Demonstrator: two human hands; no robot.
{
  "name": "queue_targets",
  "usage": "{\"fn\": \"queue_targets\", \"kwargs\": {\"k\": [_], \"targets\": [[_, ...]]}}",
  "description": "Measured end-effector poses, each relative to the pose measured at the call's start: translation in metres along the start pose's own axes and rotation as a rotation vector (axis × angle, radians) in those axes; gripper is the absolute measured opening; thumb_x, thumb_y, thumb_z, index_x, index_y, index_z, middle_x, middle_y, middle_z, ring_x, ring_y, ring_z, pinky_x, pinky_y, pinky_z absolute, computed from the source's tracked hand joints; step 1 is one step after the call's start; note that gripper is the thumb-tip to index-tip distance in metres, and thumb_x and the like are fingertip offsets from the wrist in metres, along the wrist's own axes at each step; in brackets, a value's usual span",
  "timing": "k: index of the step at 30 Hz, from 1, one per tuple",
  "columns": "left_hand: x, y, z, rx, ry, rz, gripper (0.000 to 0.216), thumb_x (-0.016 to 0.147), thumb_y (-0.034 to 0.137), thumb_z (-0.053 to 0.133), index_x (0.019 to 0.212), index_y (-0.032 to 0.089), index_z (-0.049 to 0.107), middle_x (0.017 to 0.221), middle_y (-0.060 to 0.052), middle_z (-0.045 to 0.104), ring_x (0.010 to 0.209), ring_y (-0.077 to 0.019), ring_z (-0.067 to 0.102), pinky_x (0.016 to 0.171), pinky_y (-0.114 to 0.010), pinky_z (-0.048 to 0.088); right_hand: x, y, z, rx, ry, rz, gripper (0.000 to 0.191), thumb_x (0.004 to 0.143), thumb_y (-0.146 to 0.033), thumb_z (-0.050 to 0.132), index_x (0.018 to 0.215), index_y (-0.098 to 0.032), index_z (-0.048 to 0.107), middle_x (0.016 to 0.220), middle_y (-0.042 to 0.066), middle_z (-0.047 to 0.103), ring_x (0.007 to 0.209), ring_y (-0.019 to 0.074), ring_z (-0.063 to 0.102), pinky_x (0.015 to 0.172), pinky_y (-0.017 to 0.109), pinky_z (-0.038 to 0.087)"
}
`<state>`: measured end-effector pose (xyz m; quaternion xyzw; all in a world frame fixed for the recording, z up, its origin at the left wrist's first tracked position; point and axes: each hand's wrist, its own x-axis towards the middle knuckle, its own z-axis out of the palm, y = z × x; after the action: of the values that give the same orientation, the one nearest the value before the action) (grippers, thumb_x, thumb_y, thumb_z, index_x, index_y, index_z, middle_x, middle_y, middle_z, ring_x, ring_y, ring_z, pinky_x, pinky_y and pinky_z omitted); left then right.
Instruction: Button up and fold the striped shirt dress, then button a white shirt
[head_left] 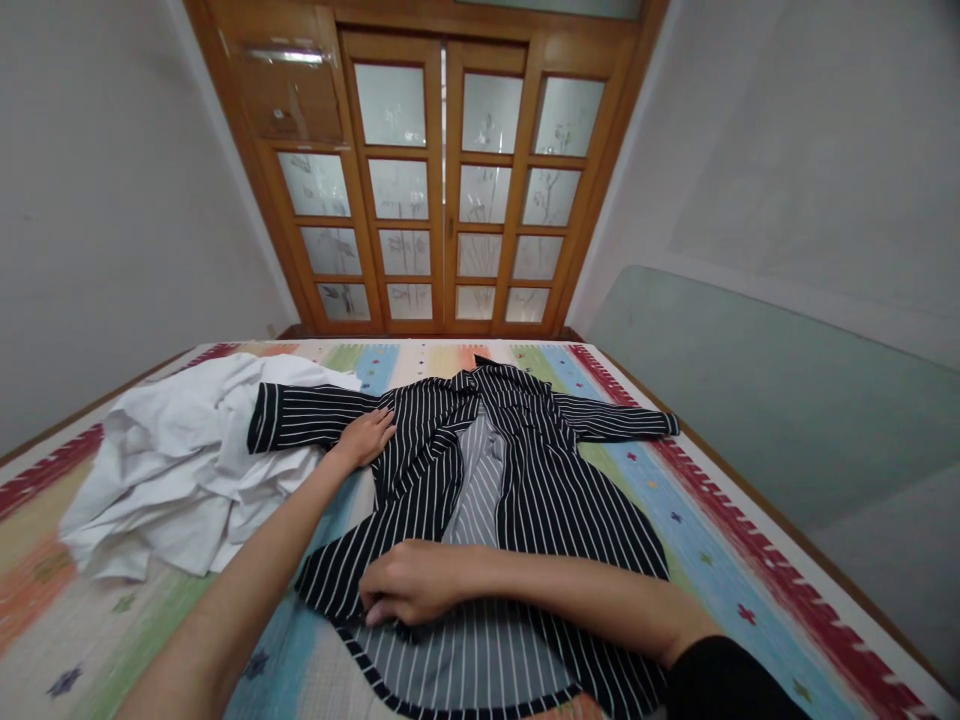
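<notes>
A black jacket with white pinstripes lies spread open on a colourful striped mat, its grey striped lining showing and both sleeves stretched out sideways. My left hand lies flat with fingers out on the jacket's left sleeve near the shoulder. My right hand reaches across my body, fingers curled and pinching the lower edge of the jacket's left front panel.
A crumpled white garment lies heaped on the mat to the left, partly under the jacket's sleeve. Wooden doors with frosted glass panes stand beyond the mat. A pale green panel lines the right wall.
</notes>
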<state>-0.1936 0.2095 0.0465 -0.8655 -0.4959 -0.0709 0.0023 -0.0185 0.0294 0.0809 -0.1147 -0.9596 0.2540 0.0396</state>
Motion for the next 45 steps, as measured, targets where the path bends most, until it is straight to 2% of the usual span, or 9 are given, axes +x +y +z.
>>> {"fn": "queue_targets", "kwargs": {"k": [5,11,18,21,23,26,32,40,45], "targets": [[0.002,-0.009,0.009,-0.115,0.048,-0.027,0.051,0.093,0.035,0.032,0.130,0.010,0.055,0.143,-0.017,0.050,0.136,-0.0280,0.042,0.114,-0.041,0.029,-0.031,-0.018,-0.002,0.354,-0.388,-0.059,0.017,0.080,-0.005,0.064,0.075,-0.020,0.056,0.070,-0.007,0.060,0.068,0.0092,0.061,0.067,0.017,0.044],[0.004,-0.006,0.007,-0.116,0.062,-0.055,0.046,0.090,0.033,0.038,0.126,0.013,0.058,0.138,-0.014,0.056,0.133,-0.0269,0.046,0.114,-0.041,0.030,-0.062,-0.036,0.015,0.200,-0.893,0.115,0.036,0.066,-0.009,0.073,0.045,-0.021,0.047,0.040,-0.009,0.045,0.046,0.0137,0.051,0.053,0.024,0.040],[-0.030,0.029,-0.019,-0.047,0.236,0.133,0.034,0.092,0.029,0.034,0.096,0.014,0.064,0.106,-0.018,0.067,0.105,-0.0305,0.059,0.097,-0.048,0.043,-0.130,-0.033,-0.032,0.158,-0.189,0.346,0.016,0.083,-0.036,0.065,0.081,-0.020,0.063,0.065,-0.005,0.057,0.057,0.0106,0.049,0.054,0.023,0.035],[-0.082,0.048,-0.035,-0.190,0.209,0.155,0.033,0.093,0.040,0.037,0.088,0.018,0.060,0.090,-0.011,0.065,0.088,-0.0257,0.059,0.086,-0.043,0.047,-0.182,-0.026,-0.045,0.052,0.070,0.581,0.007,0.081,-0.022,0.059,0.086,-0.018,0.063,0.076,0.000,0.061,0.068,0.0135,0.054,0.066,0.025,0.042],[-0.128,0.058,-0.043,-0.350,0.083,0.187,0.030,0.090,0.045,0.044,0.094,0.019,0.059,0.091,-0.007,0.064,0.084,-0.0220,0.059,0.079,-0.035,0.049,-0.223,-0.022,-0.043,-0.043,0.206,0.746,0.027,0.069,-0.007,0.052,0.092,-0.017,0.061,0.092,0.005,0.063,0.086,0.0183,0.057,0.081,0.031,0.045],[-0.196,0.074,-0.042,-0.495,-0.091,0.161,0.036,0.081,0.048,0.058,0.107,0.023,0.059,0.100,-0.005,0.065,0.086,-0.0210,0.060,0.079,-0.031,0.050,-0.282,-0.021,-0.024,-0.073,0.312,0.952,0.055,0.058,-0.003,0.047,0.109,-0.017,0.059,0.121,0.011,0.057,0.118,0.0250,0.051,0.104,0.041,0.038],[-0.252,0.120,-0.014,-0.582,0.065,-0.096,0.020,0.086,0.042,0.056,0.084,0.023,0.063,0.087,-0.005,0.066,0.082,-0.0211,0.062,0.078,-0.033,0.052,-0.331,-0.028,0.023,0.076,0.347,1.081,0.066,0.065,-0.015,0.053,0.132,-0.019,0.052,0.149,0.013,0.039,0.138,0.0287,0.035,0.115,0.048,0.026],[-0.240,0.152,-0.029,-1.066,0.360,-0.524,0.045,0.068,0.063,0.069,0.069,0.020,0.058,0.063,0.001,0.058,0.059,-0.0159,0.060,0.056,-0.023,0.050,-0.309,-0.031,0.052,0.012,0.725,0.917,0.020,0.075,-0.019,0.048,0.087,-0.020,0.065,0.107,0.010,0.068,0.105,0.0238,0.061,0.097,0.042,0.045],[-0.253,0.140,-0.054,-1.144,0.531,-0.750,0.050,0.050,0.060,0.079,0.070,0.019,0.058,0.064,0.003,0.059,0.054,-0.0140,0.058,0.053,-0.022,0.051,-0.311,-0.044,0.050,-0.175,1.073,0.964,0.005,0.074,-0.023,0.050,0.069,-0.022,0.050,0.070,0.002,0.058,0.067,0.0178,0.056,0.064,0.030,0.047]]}}
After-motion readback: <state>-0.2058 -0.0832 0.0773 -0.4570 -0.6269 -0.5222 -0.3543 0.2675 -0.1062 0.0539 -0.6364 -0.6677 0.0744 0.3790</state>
